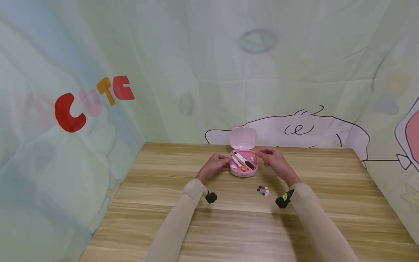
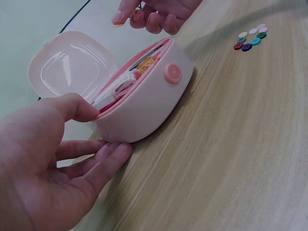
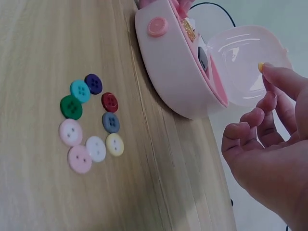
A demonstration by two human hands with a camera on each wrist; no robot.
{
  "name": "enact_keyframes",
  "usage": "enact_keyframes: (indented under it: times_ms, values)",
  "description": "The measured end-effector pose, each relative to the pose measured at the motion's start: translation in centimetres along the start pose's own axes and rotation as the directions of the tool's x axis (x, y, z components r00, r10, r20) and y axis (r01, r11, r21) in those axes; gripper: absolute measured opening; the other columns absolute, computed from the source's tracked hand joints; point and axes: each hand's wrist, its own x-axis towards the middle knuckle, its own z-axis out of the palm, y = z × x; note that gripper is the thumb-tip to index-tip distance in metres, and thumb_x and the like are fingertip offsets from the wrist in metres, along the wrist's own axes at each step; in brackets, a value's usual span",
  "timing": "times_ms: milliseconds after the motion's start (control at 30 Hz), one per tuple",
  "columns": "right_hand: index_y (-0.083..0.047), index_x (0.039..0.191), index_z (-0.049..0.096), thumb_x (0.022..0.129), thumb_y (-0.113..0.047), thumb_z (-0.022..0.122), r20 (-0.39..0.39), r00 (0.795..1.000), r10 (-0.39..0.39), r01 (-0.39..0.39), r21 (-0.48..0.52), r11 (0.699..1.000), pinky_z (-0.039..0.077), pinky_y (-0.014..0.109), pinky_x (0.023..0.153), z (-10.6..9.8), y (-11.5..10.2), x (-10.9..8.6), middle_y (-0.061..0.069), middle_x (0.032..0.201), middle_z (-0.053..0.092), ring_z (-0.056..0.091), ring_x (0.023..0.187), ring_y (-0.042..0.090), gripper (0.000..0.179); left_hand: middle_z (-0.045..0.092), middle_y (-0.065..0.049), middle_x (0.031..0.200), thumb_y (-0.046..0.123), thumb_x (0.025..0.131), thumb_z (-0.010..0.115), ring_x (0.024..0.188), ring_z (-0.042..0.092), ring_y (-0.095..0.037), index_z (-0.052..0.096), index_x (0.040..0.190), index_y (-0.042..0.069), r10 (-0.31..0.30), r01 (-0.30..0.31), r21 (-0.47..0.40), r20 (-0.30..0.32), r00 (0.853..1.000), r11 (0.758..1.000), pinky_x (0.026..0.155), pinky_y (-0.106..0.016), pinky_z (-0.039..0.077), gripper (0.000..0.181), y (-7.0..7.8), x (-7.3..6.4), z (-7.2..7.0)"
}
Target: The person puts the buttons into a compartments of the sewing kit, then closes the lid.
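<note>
Right hand point(image 1: 275, 160) pinches a small yellow piece point(image 3: 261, 67) between thumb and forefinger, its other fingers loosely bent and clear of it. That yellow piece sits at the fingertips, above the surface point(image 1: 229, 233) and just beside the right end of a pink case point(image 3: 168, 62). Mostly hidden by the fingertips, it shows too little to tell its long axis or which way it points.

Left hand point(image 1: 212, 167) holds the case's left end, thumb on the rim and fingers against the lower wall. The case thus lies between the two hands, on the surface, longer from side to side, its round clasp point(image 2: 173, 73) facing the person and its lid point(image 1: 243, 138) raised at the back. Inside, a white-and-black tool point(image 1: 243, 159) lies diagonally, black end toward the front right.

Nine buttons point(image 3: 71, 107) form a ring on the surface, in front of the case and toward its right: purple, turquoise, green, two pink, white, pale yellow, grey-blue and red.

Colourful letters on the backdrop point(image 1: 196, 54), at the left, spell "CUTE" point(image 1: 106, 87). Marks on the round clasp are too small to read.
</note>
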Motion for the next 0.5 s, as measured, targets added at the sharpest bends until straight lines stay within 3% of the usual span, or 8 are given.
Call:
enact_keyframes:
  times_ms: [267,500]
  values:
    - [-0.002,0.133,0.062,0.103,-0.033,0.068,-0.037,0.996,0.076,-0.07,0.146,0.987,0.05,0.03,0.077,0.8,-0.3,1.3,0.009,0.115,0.054,0.047,0.093,0.023,0.043,0.071,-0.017,0.11,0.013,0.104,0.062,0.09,0.067,-0.017,0.065,0.126,-0.013,0.005,-0.005,0.002,-0.014,1.0,1.0,0.092,-0.035,0.061,0.034,0.0,-0.2,0.1]
    - [-0.002,0.134,0.061,0.103,-0.028,0.068,-0.057,0.99,0.132,-0.119,0.188,0.975,0.048,0.03,0.077,1.1,-0.4,1.9,0.006,0.111,0.056,0.047,0.087,0.019,0.041,0.07,-0.014,0.105,0.012,0.103,0.063,0.088,0.066,-0.016,0.067,0.123,-0.013,0.012,-0.012,0.004,-0.012,1.0,1.0,0.092,-0.035,0.061,0.031,-0.1,0.0,0.2]
